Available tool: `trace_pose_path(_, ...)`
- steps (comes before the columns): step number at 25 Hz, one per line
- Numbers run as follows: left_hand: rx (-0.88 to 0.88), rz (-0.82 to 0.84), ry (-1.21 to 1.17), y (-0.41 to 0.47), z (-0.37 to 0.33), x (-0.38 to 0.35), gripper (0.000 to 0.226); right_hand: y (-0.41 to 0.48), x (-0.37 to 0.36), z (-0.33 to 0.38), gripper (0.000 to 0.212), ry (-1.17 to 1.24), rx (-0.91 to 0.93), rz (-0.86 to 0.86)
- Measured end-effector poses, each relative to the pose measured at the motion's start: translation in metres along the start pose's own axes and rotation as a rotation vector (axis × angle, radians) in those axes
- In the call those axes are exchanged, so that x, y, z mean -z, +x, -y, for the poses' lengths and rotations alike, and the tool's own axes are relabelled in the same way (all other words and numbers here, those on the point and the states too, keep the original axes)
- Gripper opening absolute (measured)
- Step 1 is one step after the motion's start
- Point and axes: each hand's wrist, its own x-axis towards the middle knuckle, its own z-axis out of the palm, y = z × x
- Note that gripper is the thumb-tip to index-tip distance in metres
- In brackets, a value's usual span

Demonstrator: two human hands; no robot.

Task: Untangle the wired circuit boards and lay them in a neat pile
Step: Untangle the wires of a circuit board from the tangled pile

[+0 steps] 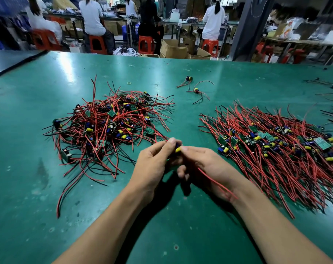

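Between the fingertips of both hands sits one small circuit board (178,148) with a yellow and a blue part. My left hand (154,164) pinches it from the left, my right hand (205,166) from the right. Its red wire (217,182) trails back over my right wrist. To the left lies a tangled heap of boards (108,122) with red and black wires. On the right spreads a combed pile of boards (279,143), wires lying roughly parallel.
The green table (47,187) holds two stray wired boards (189,79) (196,90) at the back middle, a small rubber band (129,83), and loose black wires (321,82) at the far right. Seated workers and red stools are beyond the table's far edge.
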Motion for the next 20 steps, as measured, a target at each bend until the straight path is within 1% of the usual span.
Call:
trace_pose_path(2, 0.019, 0.001, -0.048, -0.001, -0.002, 0.0, 0.028, 0.0, -0.005, -0.002, 0.024, -0.075, 0.004, -0.026)
trace_pose_path(3, 0.022, -0.012, -0.042, -0.001, -0.003, 0.001, 0.026, 0.0, -0.006, -0.002, 0.026, -0.137, 0.026, -0.074)
trace_pose_path(6, -0.021, -0.033, 0.05, 0.002, -0.004, 0.004, 0.023, 0.002, -0.002, -0.004, 0.034, -0.418, 0.205, -0.286)
trace_pose_path(7, -0.033, -0.027, 0.082, 0.002, -0.003, 0.005, 0.02, 0.003, 0.0, -0.005, 0.033, -0.458, 0.264, -0.325)
trace_pose_path(9, -0.044, 0.019, 0.149, 0.002, -0.001, 0.005, 0.016, 0.003, 0.003, -0.006, 0.03, -0.395, 0.303, -0.333)
trace_pose_path(12, -0.032, 0.135, 0.246, 0.002, 0.0, 0.008, 0.017, 0.003, 0.005, -0.003, 0.035, -0.284, 0.27, -0.289)
trace_pose_path(14, -0.042, 0.184, 0.301, 0.002, 0.001, 0.008, 0.018, 0.001, 0.004, -0.002, 0.04, -0.182, 0.231, -0.21)
trace_pose_path(16, -0.057, 0.186, 0.326, 0.003, 0.003, 0.007, 0.018, -0.001, -0.001, -0.003, 0.033, -0.003, 0.177, -0.13)
trace_pose_path(17, -0.058, 0.185, 0.326, 0.003, 0.003, 0.007, 0.017, -0.001, -0.001, -0.003, 0.027, 0.038, 0.166, -0.134)
trace_pose_path(19, -0.045, 0.193, 0.313, 0.002, 0.004, 0.006, 0.012, 0.001, 0.002, -0.003, 0.016, -0.036, 0.184, -0.219)
trace_pose_path(20, -0.033, 0.198, 0.302, 0.002, 0.003, 0.006, 0.01, 0.002, 0.005, -0.002, 0.014, -0.091, 0.199, -0.262)
